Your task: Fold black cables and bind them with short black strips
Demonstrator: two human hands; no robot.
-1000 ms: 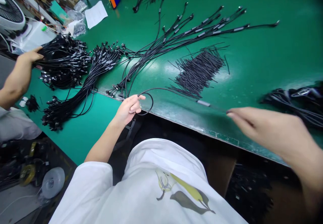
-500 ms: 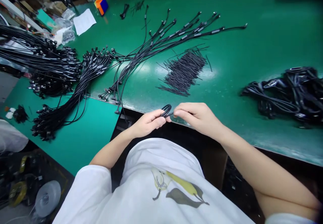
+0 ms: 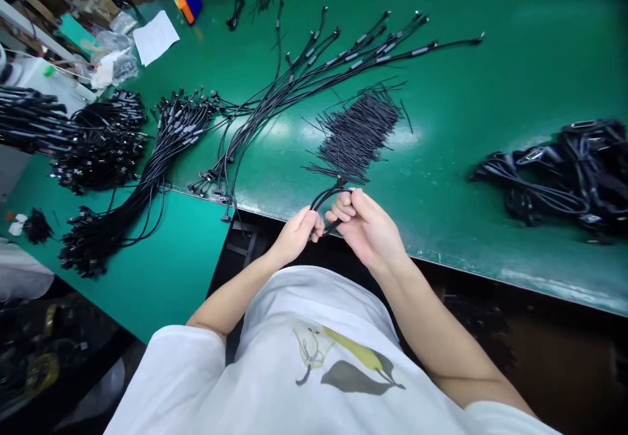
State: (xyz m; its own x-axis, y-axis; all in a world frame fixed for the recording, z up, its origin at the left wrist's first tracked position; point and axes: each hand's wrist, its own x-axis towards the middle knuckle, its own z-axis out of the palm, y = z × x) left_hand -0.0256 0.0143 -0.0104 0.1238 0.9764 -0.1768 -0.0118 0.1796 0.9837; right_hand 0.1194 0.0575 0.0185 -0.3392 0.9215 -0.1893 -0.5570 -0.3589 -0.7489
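A black cable point(image 3: 324, 195), looped into a small coil with a connector at its top, is held between my two hands just above the table's front edge. My left hand point(image 3: 296, 233) is closed round the left side of the loop. At the right side, the fingers of my right hand point(image 3: 367, 229) pinch the same cable. Just beyond lies a pile of short black ties point(image 3: 360, 131). To its left, several long black cables point(image 3: 275, 98) with grey sleeves and small connectors are spread out across the green table point(image 3: 451, 160).
A thick bundle of black cables point(image 3: 152, 176) lies at the left, with another heap point(image 3: 103, 147) behind it. Coiled cables point(image 3: 564, 173) are piled at the right. Farther back are a paper sheet point(image 3: 156, 37) and an orange and blue roll point(image 3: 189, 4).
My hands have turned and lifted slightly, and the coil now shows as a wider loop with its connector up. My right hand has rotated so its palm faces more toward me.
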